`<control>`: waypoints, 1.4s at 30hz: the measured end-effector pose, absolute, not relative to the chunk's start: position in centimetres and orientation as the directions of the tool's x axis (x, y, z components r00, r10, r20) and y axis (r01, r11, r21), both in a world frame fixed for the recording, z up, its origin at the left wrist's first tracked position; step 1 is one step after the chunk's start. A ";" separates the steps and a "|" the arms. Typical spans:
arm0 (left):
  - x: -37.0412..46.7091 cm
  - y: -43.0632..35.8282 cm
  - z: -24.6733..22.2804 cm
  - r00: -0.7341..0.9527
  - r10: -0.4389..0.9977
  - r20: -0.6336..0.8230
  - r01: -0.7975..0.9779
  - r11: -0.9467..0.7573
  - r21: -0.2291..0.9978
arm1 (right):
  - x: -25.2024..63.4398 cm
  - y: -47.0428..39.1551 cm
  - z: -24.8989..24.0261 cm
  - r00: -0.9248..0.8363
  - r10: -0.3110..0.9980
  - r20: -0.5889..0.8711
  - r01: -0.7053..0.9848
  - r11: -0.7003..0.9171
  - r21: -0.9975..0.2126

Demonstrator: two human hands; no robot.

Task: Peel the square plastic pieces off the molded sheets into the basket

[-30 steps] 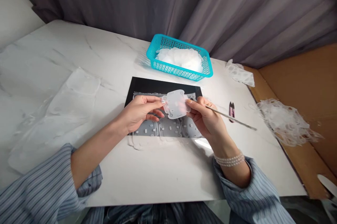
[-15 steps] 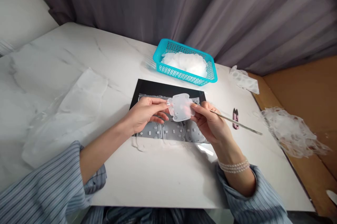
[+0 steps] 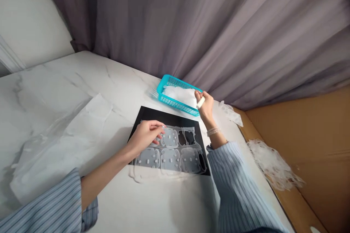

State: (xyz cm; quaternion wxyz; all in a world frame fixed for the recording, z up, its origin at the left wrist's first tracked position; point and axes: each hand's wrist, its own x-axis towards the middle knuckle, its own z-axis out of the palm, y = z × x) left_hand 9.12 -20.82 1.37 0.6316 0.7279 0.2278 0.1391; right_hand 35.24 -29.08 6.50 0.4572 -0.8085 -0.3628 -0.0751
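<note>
My right hand [image 3: 206, 106] is at the right end of the turquoise plastic basket [image 3: 179, 108], its fingers closed round a slim stick-like tool [image 3: 201, 102] whose pale end points toward me. The basket holds a heap of translucent white pieces [image 3: 179, 94]. My left hand [image 3: 147, 133] hovers over the upper left of a clear molded silicone sheet [image 3: 171, 155], thumb and forefinger pinched on a tiny clear scrap [image 3: 164, 126]. The sheet lies on a black board [image 3: 157, 113]. Several rounded panels sit in it, and its upper right has cut-out openings. My left fingers hide one panel.
Translucent sheets [image 3: 82, 127] lie on the marble table at left. A crumpled clear sheet [image 3: 231, 112] is right of the basket. Waste webbing [image 3: 273, 163] is piled along the cardboard [image 3: 300, 131] at right. A grey curtain [image 3: 164, 25] hangs behind.
My right hand has moved up and away to the basket, and the translucent piece both hands held is no longer in them. My left hand stays near the sheet. The view has tilted upward.
</note>
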 end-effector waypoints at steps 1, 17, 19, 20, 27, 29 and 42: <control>9.2 -20.6 1.1 0.843 0.536 -0.032 0.150 -0.178 0.973 | 35.0 -30.0 6.3 0.732 0.505 0.457 0.657 -0.348 -0.668; 9.8 -18.9 -1.6 0.830 0.503 0.243 0.360 -0.814 0.456 | 27.2 -43.5 0.5 0.707 0.706 0.041 0.518 -0.478 -0.709; 9.8 -18.7 -1.6 0.828 0.504 0.246 0.373 -0.823 0.428 | 27.4 -42.5 0.4 0.707 0.701 0.088 0.531 -0.445 -0.722; 9.8 -18.6 -1.5 0.823 0.510 0.250 0.384 -0.824 0.417 | 27.7 -41.9 0.4 0.713 0.690 0.125 0.544 -0.432 -0.719; 9.1 -18.6 0.4 0.742 0.589 0.320 0.504 -0.805 0.314 | 30.6 -38.1 2.2 0.751 0.547 0.371 0.618 -0.381 -0.688; 9.0 -19.3 0.8 0.753 0.535 0.384 0.454 -0.844 0.286 | 30.1 -38.3 2.5 0.765 0.519 0.381 0.604 -0.372 -0.705; 9.3 -23.7 -1.5 0.978 -0.104 0.178 -0.158 -0.934 0.321 | 23.8 -40.0 0.4 0.615 0.777 0.135 0.493 -0.246 -0.834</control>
